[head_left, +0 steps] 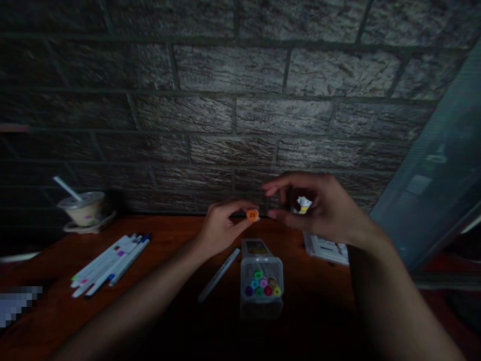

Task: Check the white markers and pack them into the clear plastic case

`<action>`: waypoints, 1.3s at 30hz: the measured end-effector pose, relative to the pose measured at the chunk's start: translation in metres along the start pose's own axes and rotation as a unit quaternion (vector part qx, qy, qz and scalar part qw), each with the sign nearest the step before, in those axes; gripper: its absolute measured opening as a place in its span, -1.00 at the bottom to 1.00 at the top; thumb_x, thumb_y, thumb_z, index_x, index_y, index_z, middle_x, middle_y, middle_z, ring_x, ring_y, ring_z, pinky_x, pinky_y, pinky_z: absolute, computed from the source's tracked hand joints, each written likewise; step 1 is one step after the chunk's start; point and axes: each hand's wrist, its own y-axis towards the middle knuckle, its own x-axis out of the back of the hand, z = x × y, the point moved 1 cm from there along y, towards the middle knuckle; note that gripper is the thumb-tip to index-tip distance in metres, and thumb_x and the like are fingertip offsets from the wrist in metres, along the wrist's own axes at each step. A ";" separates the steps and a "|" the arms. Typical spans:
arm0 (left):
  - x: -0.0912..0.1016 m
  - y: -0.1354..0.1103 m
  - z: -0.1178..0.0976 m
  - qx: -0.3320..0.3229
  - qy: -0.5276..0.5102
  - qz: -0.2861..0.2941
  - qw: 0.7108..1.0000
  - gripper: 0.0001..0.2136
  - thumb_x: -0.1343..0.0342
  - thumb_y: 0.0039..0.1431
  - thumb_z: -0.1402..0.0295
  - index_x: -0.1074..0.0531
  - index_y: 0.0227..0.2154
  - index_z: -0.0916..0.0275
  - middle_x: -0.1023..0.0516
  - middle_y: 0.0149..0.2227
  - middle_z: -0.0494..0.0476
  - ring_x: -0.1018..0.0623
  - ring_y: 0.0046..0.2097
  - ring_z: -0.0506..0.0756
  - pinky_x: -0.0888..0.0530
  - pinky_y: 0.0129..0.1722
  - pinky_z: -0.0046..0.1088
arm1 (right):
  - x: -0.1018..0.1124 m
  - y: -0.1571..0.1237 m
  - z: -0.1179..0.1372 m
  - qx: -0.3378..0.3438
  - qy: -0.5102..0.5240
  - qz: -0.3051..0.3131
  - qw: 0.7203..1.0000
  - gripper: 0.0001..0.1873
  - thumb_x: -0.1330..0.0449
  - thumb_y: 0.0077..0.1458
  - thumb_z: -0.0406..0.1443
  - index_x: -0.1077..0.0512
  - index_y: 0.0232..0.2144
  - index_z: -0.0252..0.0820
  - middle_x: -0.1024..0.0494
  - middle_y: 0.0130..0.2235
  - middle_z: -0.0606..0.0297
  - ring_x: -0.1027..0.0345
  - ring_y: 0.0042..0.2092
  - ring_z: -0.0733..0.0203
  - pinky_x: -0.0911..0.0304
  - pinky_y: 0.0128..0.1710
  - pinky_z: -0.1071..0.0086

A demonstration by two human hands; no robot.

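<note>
An orange-ended marker [252, 215], its end printed "23", is pinched between the thumb and fingers of my left hand [225, 223], above the table. Just to its right, my right hand [315, 208] is raised with thumb and fingers apart and nothing between them. Below the hands lies a clear plastic case [262, 260] holding several markers, their coloured ends facing me. A single white marker [219, 276] rests on the wood left of the case.
Several white markers [108, 265] lie bunched on the left of the wooden table [169, 235]. Behind them stands a lidded drink cup [83, 208] with a straw. A flat clear packet [326, 249] lies partly behind my right hand. A brick wall [233, 115] borders the table's back.
</note>
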 end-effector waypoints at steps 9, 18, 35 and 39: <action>0.000 0.002 -0.001 -0.055 0.001 -0.018 0.998 -0.86 -0.38 0.18 0.40 -0.63 -0.20 0.19 -0.71 -0.27 0.06 -0.65 -0.27 0.06 -0.53 -0.27 -0.42 | -0.011 0.003 0.014 0.033 -0.028 0.075 0.996 -0.74 -0.42 0.13 -0.35 -0.64 -0.09 -0.18 -0.69 -0.26 0.30 -0.47 -0.34 0.30 -0.32 -0.34 0.43; 0.001 0.002 -0.006 -0.049 0.003 0.002 0.999 -0.93 -0.35 0.18 0.49 -0.63 -0.27 0.23 -0.70 -0.27 0.09 -0.65 -0.23 0.08 -0.52 -0.24 -0.40 | -0.015 0.001 0.017 0.048 -0.032 0.082 0.995 -0.76 -0.39 0.17 -0.36 -0.66 -0.09 -0.15 -0.73 -0.20 0.28 -0.56 -0.29 0.28 -0.40 -0.31 0.44; 0.011 0.007 -0.005 -0.050 0.051 -0.037 0.997 -0.90 -0.34 0.23 0.39 -0.61 -0.20 0.19 -0.67 -0.24 0.05 -0.62 -0.20 0.05 -0.50 -0.20 -0.40 | 0.019 -0.007 -0.008 -0.087 -0.078 -0.029 0.993 -0.71 -0.43 0.13 -0.11 -0.67 -0.15 -0.11 -0.69 -0.34 0.27 -0.47 -0.39 0.23 -0.30 -0.48 0.38; 0.012 0.007 -0.007 -0.039 0.049 -0.043 0.997 -0.91 -0.33 0.24 0.40 -0.61 -0.20 0.18 -0.66 -0.25 0.06 -0.62 -0.21 0.05 -0.50 -0.22 -0.41 | 0.018 -0.007 -0.009 -0.084 -0.076 -0.039 0.993 -0.70 -0.44 0.13 -0.12 -0.66 -0.12 -0.11 -0.70 -0.28 0.25 -0.49 -0.36 0.22 -0.33 -0.44 0.38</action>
